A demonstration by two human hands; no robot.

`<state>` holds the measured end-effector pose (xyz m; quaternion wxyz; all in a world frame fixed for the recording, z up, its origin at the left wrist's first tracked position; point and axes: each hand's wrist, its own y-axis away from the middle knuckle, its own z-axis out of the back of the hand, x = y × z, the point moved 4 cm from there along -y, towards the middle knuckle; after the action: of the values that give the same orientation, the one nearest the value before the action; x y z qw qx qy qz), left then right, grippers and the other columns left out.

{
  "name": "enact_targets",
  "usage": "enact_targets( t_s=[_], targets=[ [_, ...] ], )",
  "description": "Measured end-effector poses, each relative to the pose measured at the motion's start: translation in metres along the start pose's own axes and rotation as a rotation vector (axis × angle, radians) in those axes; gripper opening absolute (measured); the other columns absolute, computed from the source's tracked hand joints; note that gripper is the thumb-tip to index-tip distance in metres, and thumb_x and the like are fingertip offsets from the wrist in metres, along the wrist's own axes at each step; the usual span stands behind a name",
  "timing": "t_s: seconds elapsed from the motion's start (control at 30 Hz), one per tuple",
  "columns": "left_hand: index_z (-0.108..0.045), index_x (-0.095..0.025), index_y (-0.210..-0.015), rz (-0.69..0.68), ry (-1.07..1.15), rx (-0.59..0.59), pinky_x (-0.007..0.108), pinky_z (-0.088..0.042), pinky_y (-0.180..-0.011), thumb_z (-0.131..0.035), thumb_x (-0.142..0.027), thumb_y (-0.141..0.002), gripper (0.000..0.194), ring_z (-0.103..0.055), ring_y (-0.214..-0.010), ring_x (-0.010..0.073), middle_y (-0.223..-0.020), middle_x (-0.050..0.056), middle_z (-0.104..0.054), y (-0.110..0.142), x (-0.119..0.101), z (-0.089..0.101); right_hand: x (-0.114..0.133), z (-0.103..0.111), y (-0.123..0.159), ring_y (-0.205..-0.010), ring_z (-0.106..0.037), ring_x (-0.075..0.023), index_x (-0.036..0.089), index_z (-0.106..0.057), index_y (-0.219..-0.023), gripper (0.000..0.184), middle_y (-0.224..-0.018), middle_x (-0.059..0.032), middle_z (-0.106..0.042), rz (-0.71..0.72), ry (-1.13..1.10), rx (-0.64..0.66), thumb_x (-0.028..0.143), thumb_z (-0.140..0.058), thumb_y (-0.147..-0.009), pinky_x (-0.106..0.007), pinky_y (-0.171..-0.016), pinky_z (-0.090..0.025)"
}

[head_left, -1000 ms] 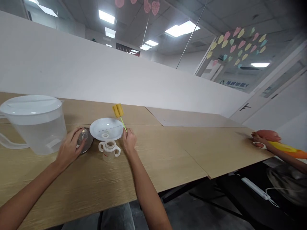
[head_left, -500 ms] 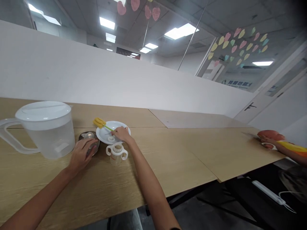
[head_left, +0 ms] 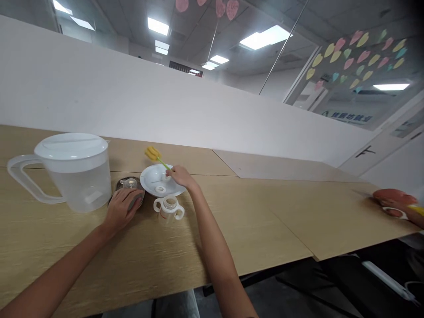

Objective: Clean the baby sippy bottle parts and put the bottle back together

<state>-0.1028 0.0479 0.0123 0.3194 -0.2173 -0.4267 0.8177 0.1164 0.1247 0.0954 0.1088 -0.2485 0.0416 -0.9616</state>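
In my right hand (head_left: 180, 176) is a sponge bottle brush (head_left: 152, 153) with a yellow head and a thin green handle. The head points left, above the far rim of a white bowl (head_left: 145, 182). A white ring (head_left: 160, 189) lies in the bowl, and another small white piece under my fingers is partly hidden. My left hand (head_left: 123, 205) rests over the near side of a round metal dish (head_left: 142, 197), thumb and fingers apart. Within this dish sits a clear dome-shaped cap (head_left: 130, 182). A baby bottle (head_left: 168, 211) with two white handles stands uncapped before the bowl.
To the left stands a large lidded plastic pitcher (head_left: 77, 176) partly filled with water. A white partition (head_left: 185, 110) rises behind the wooden table (head_left: 251, 221). At the far right, another person's hand (head_left: 397, 207) is beside a reddish-brown doll's head (head_left: 394, 195).
My left hand has let go of the clear cap, which now sits in the metal dish. The brush swung left over the bowl, then lifted slightly. The camera view has shifted.
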Motion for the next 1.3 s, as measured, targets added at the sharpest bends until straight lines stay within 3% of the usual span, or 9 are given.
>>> enact_targets(
  t_s=[0.1,0.23,0.33,0.5,0.7,0.87,1.03,1.17,1.3],
  targets=[
    [-0.062,-0.02,-0.118,0.03,0.006,0.002,0.04,-0.048,-0.091,-0.05,-0.028,-0.096,0.026,-0.065,-0.098,0.0242,-0.107,0.009,-0.071,-0.001,-0.001,0.002,0.015,0.013,0.013,-0.068,-0.062,-0.0122,0.01,-0.075,-0.087,0.034,-0.079,-0.0072,-0.073,0.063,-0.281,0.074,0.028,-0.049,-0.098,-0.022,-0.067,-0.044],
    [-0.048,-0.019,-0.134,0.11,0.073,-0.037,0.042,-0.047,-0.099,-0.053,-0.033,-0.095,0.042,-0.062,-0.113,0.0261,-0.121,0.012,-0.068,0.002,0.0,0.005,0.042,0.002,0.03,-0.064,-0.065,-0.0109,0.009,-0.071,-0.079,0.028,-0.078,-0.0062,-0.072,0.084,-0.601,0.361,0.025,-0.055,-0.096,-0.022,-0.067,-0.052],
    [-0.044,-0.019,-0.135,0.157,0.128,-0.039,0.043,-0.049,-0.101,-0.051,-0.038,-0.096,0.044,-0.061,-0.119,0.0269,-0.125,0.012,-0.066,0.006,0.0,0.002,0.056,-0.012,0.039,-0.066,-0.068,-0.0127,0.011,-0.071,-0.077,0.023,-0.075,-0.0046,-0.072,0.086,-0.726,0.53,0.026,-0.062,-0.092,-0.023,-0.069,-0.056],
    [-0.045,-0.022,-0.128,0.186,0.261,-0.096,0.042,-0.056,-0.093,-0.053,-0.039,-0.095,0.038,-0.067,-0.11,0.026,-0.117,0.011,-0.068,0.01,-0.005,-0.003,0.055,-0.018,0.04,-0.069,-0.069,-0.0137,0.01,-0.072,-0.078,0.024,-0.072,-0.0052,-0.072,0.053,-0.818,0.609,0.028,-0.064,-0.09,-0.026,-0.073,-0.059],
    [-0.042,-0.021,-0.125,0.365,0.374,-0.195,0.041,-0.059,-0.087,-0.068,-0.036,-0.086,0.049,-0.07,-0.098,0.0234,-0.111,0.01,-0.067,0.008,-0.001,-0.002,0.032,0.024,0.048,-0.063,-0.062,-0.0116,0.01,-0.071,-0.086,0.023,-0.077,-0.0059,-0.071,0.043,-0.679,0.469,0.031,-0.062,-0.09,-0.022,-0.054,-0.051],
    [-0.044,-0.019,-0.119,0.424,0.404,-0.284,0.042,-0.058,-0.089,-0.068,-0.039,-0.085,0.047,-0.068,-0.098,0.022,-0.112,0.011,-0.065,0.005,0.007,0.003,0.016,0.07,0.072,-0.048,-0.032,-0.0057,0.013,-0.072,-0.079,0.032,-0.05,0.0078,-0.038,0.12,-0.388,0.305,0.043,-0.063,-0.085,-0.022,-0.047,-0.024],
    [-0.047,-0.021,-0.114,0.405,0.351,-0.341,0.043,-0.056,-0.094,-0.064,-0.039,-0.087,0.037,-0.064,-0.11,0.0235,-0.114,0.011,-0.062,0.006,0.007,0.008,0.017,0.068,0.078,-0.053,-0.023,-0.0068,0.018,-0.044,-0.047,0.049,-0.054,0.0069,-0.025,0.17,-0.229,0.362,0.049,-0.068,-0.077,-0.027,-0.052,-0.014],
    [-0.052,-0.021,-0.106,0.349,0.253,-0.319,0.044,-0.055,-0.094,-0.062,-0.038,-0.087,0.027,-0.064,-0.108,0.0242,-0.111,0.01,-0.064,0.001,0.002,0.016,0.019,0.064,0.074,-0.054,-0.02,-0.0074,0.02,-0.033,-0.048,0.051,-0.055,0.0066,-0.022,0.177,-0.208,0.378,0.043,-0.066,-0.079,-0.028,-0.053,-0.013],
    [-0.06,-0.022,-0.095,0.299,0.124,-0.216,0.045,-0.052,-0.095,-0.059,-0.037,-0.087,0.017,-0.065,-0.103,0.0253,-0.105,0.009,-0.067,-0.007,-0.003,0.02,0.008,0.074,0.072,-0.052,-0.02,-0.0076,0.021,-0.027,-0.049,0.05,-0.055,0.0062,-0.021,0.04,-0.113,0.227,0.031,-0.064,-0.081,-0.029,-0.052,-0.013]
  ],
)
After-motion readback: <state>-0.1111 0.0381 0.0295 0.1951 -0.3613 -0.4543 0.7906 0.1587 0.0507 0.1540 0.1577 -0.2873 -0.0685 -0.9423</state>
